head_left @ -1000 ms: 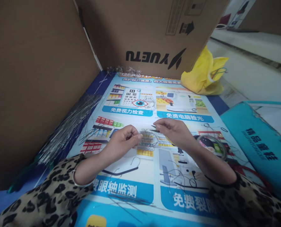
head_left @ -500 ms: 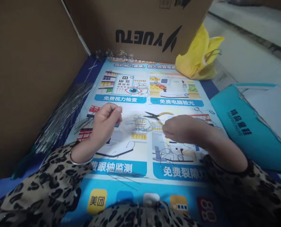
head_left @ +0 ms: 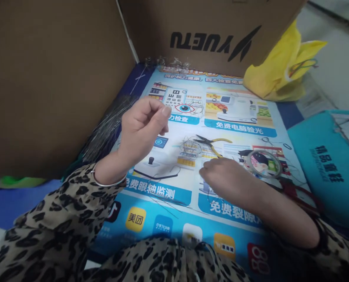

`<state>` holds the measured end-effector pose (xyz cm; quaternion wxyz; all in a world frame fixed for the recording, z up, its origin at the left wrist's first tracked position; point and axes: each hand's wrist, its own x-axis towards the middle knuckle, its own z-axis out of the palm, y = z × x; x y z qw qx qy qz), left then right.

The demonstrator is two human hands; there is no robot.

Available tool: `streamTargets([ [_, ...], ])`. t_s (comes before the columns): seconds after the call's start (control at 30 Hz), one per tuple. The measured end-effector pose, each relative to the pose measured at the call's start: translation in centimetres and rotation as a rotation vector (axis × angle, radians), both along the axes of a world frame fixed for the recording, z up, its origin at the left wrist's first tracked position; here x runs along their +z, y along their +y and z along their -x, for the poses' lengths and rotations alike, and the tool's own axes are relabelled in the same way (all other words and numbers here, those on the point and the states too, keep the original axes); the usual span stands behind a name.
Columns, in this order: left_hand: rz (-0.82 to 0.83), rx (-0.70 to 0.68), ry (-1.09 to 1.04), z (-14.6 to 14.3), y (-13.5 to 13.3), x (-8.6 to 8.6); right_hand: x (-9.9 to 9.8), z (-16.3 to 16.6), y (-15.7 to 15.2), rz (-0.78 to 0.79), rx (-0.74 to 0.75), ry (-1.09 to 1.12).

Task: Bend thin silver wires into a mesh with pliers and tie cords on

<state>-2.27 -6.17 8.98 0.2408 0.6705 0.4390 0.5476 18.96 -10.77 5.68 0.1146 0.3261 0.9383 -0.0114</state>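
My left hand (head_left: pixel 145 127) is raised above the left side of a printed poster (head_left: pixel 189 135). Its thumb and forefinger are pressed together; whatever they pinch is too thin or hidden to make out. Low over the poster, my right hand (head_left: pixel 226 178) has its fingers curled closed and pointing left, their contents hidden. Just beyond it lie pliers (head_left: pixel 211 141) with yellow handles, one handle end close to the knuckles. A tangle of thin wire rings (head_left: pixel 190 147) lies beside the plier jaws. Loose straight wires (head_left: pixel 162 199) rest nearer to me.
A bundle of wires (head_left: pixel 106 125) lies at left beside a cardboard box (head_left: pixel 74 78). A tape roll (head_left: pixel 264 163) and red-handled scissors (head_left: pixel 302 196) are by my right forearm. Farther right are a teal box (head_left: pixel 324 156) and a yellow bag (head_left: pixel 271 74).
My left hand has risen and moved away from me. My right hand has drawn back slightly from the pliers. The view has shifted left, and the tape roll and scissors now show.
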Motion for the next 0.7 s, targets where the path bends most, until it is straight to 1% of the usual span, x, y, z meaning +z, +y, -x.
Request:
streamTargets([
  [0.13, 0.06, -0.025, 0.033, 0.5, -1.8, 0.3, -1.1, 2.7, -0.9, -0.123, 0.146, 0.171],
  [0.23, 0.115, -0.016, 0.037, 1.1, -2.9, 0.0, -2.4, 4.2, -1.1, -0.232, 0.211, 0.199],
  [0.37, 0.119, 0.063, -0.016, 1.5, -3.4, 0.0, -3.7, 5.3, -0.8, -0.239, 0.258, 0.119],
  [0.5, 0.091, 0.111, -0.025, 1.4, -3.4, 0.6, -3.9, 6.1, -0.6, -0.224, 0.252, 0.082],
  [0.57, 0.109, 0.1, 0.066, 1.7, -3.6, 0.8, -3.5, 6.6, -0.6, -0.205, 0.226, 0.055],
  [0.6, 0.132, 0.081, 0.154, 1.9, -3.8, 0.8, -3.2, 6.8, -0.6, -0.191, 0.21, 0.037],
  [0.7, 0.248, -0.044, 0.564, 3.4, -4.5, 0.2, -2.7, 7.2, -0.5, -0.147, 0.166, -0.015],
])
